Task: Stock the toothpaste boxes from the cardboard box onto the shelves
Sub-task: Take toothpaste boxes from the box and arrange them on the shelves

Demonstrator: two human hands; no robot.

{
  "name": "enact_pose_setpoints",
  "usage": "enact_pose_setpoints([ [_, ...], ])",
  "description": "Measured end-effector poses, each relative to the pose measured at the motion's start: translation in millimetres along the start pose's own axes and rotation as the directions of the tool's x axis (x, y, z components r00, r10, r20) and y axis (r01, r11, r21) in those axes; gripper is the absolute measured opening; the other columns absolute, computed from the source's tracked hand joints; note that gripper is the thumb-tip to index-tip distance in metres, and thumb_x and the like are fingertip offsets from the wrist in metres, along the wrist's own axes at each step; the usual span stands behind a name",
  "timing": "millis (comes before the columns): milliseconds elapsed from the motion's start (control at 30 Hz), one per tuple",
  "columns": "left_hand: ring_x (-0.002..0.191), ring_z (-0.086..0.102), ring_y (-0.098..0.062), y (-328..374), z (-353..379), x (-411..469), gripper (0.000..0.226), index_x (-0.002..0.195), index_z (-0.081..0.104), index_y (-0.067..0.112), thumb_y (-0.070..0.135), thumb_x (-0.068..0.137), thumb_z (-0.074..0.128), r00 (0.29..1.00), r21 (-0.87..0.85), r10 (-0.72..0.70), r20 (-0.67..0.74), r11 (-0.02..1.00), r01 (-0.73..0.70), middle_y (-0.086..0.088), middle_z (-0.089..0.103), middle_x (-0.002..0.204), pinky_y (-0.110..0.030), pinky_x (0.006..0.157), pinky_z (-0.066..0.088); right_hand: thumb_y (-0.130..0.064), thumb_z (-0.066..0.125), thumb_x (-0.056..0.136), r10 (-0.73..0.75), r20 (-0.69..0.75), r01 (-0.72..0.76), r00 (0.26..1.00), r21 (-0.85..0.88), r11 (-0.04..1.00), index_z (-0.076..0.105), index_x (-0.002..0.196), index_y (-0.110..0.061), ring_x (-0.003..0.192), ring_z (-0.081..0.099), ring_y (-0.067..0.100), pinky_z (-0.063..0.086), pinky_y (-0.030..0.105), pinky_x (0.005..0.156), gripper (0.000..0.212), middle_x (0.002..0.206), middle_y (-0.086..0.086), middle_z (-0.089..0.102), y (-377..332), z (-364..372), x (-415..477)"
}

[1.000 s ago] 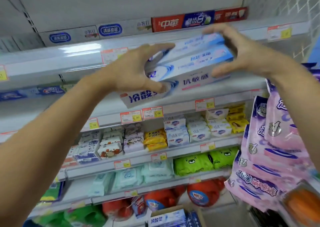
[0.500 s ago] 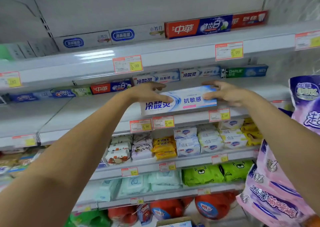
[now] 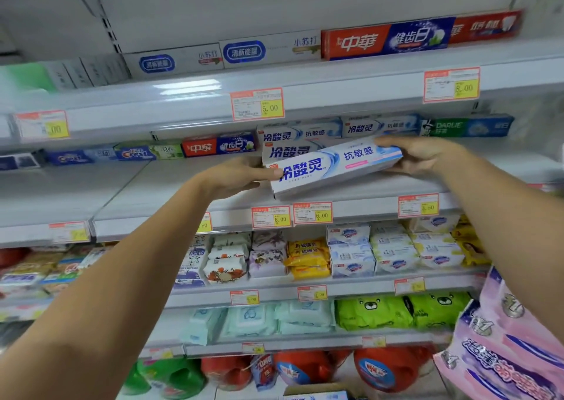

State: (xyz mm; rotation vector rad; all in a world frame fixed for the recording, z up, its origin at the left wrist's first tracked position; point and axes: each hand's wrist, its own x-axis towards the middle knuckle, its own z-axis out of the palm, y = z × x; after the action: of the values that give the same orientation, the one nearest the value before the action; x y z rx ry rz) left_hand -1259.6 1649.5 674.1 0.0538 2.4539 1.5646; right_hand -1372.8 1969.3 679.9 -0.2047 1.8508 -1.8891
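I hold a white and blue toothpaste box (image 3: 335, 167) by its two ends, tilted, over the second shelf (image 3: 171, 198). My left hand (image 3: 235, 176) grips its left end and my right hand (image 3: 424, 155) grips its right end. A second matching box (image 3: 287, 152) sits just behind it on the shelf, partly hidden. More of the same toothpaste boxes (image 3: 338, 129) line the back of that shelf. The cardboard box (image 3: 314, 393) shows only as a rim at the bottom edge.
Other toothpaste brands stand along the top shelf (image 3: 387, 37) and at the back left of the second shelf (image 3: 152, 150). Soap packs (image 3: 351, 253), wipes and detergent bottles (image 3: 381, 372) fill the lower shelves. Pink hanging bags (image 3: 506, 354) crowd the right side.
The view has closed in on the shelf. The box between my hands has tilted, right end up, and a second matching box now shows on the shelf behind it.
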Motion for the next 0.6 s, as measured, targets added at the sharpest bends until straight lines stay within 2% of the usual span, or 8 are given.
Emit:
enact_pose_setpoints([
  [67,0.123,0.055,-0.017,1,-1,0,0.076,0.132,0.046,0.013,0.032,0.068,0.081,1.000,-0.067,0.000,0.031,0.998,0.002,-0.003,0.062,0.128,-0.035,0.109,0.039,-0.017,0.067,0.076,0.006,-0.019,-0.006,1.000,0.005,1.000,0.060,0.098,-0.007,0.079,0.071,0.016,0.060,0.031,0.066,0.025,0.092,0.010,0.072,-4,4,2],
  [133,0.119,0.058,-0.021,7,0,0,0.061,0.126,0.050,0.006,0.019,0.073,0.078,0.995,-0.112,-0.056,0.078,0.992,0.064,-0.009,0.063,0.123,-0.032,0.103,0.046,-0.018,0.071,0.071,0.047,-0.033,-0.047,0.998,0.010,0.999,0.060,0.104,-0.008,0.090,0.068,0.021,0.060,0.037,0.070,0.037,0.098,0.012,0.072,-9,6,4],
  [267,0.102,0.063,-0.018,26,5,2,0.028,0.107,0.060,0.006,0.015,0.081,0.064,0.969,-0.132,-0.213,0.122,0.965,0.229,-0.006,0.068,0.103,-0.024,0.090,0.053,-0.020,0.088,0.051,0.160,-0.019,-0.159,0.987,0.011,0.987,0.062,0.109,-0.010,0.098,0.068,0.029,0.058,0.046,0.075,0.065,0.107,0.016,0.071,-22,3,7],
  [333,0.096,0.064,-0.018,31,7,3,0.026,0.103,0.060,0.008,0.017,0.079,0.064,0.975,-0.256,-0.204,0.093,0.941,0.221,-0.007,0.068,0.096,-0.024,0.084,0.055,-0.019,0.098,0.029,0.194,-0.003,-0.194,0.981,0.042,0.980,0.064,0.111,-0.012,0.101,0.067,0.031,0.054,0.048,0.081,0.089,0.110,0.014,0.070,-26,-2,10],
  [400,0.096,0.065,-0.021,32,5,6,0.021,0.102,0.059,0.007,0.016,0.083,0.063,0.987,-0.371,-0.159,0.008,0.916,0.151,-0.010,0.069,0.097,-0.027,0.083,0.056,-0.020,0.099,0.020,0.165,0.013,-0.165,0.986,0.065,0.984,0.063,0.115,-0.014,0.105,0.065,0.029,0.051,0.045,0.086,0.102,0.113,0.013,0.069,-29,-7,15],
  [467,0.103,0.064,-0.024,28,3,12,0.021,0.108,0.060,0.005,0.007,0.087,0.061,0.987,-0.410,-0.111,-0.117,0.910,0.054,-0.011,0.068,0.104,-0.028,0.084,0.056,-0.021,0.099,0.023,0.129,0.029,-0.131,0.991,0.071,0.989,0.060,0.119,-0.014,0.110,0.063,0.027,0.051,0.042,0.091,0.104,0.118,0.013,0.067,-27,-6,19],
  [500,0.109,0.062,-0.025,25,3,15,0.025,0.111,0.059,0.004,0.002,0.087,0.061,0.979,-0.406,-0.091,-0.183,0.914,0.009,-0.010,0.067,0.108,-0.028,0.085,0.054,-0.021,0.098,0.030,0.108,0.043,-0.111,0.993,0.068,0.991,0.059,0.120,-0.013,0.110,0.063,0.026,0.053,0.041,0.090,0.098,0.121,0.014,0.065,-25,-5,22],
  [600,0.119,0.056,-0.026,10,5,21,0.034,0.113,0.059,0.002,-0.008,0.082,0.063,0.948,-0.268,-0.027,-0.317,0.961,-0.062,-0.009,0.063,0.117,-0.027,0.092,0.049,-0.012,0.078,0.065,0.066,0.065,-0.060,0.996,-0.093,0.994,0.055,0.123,-0.008,0.103,0.064,0.022,0.058,0.032,0.080,0.063,0.124,0.012,0.062,-14,6,22],
])
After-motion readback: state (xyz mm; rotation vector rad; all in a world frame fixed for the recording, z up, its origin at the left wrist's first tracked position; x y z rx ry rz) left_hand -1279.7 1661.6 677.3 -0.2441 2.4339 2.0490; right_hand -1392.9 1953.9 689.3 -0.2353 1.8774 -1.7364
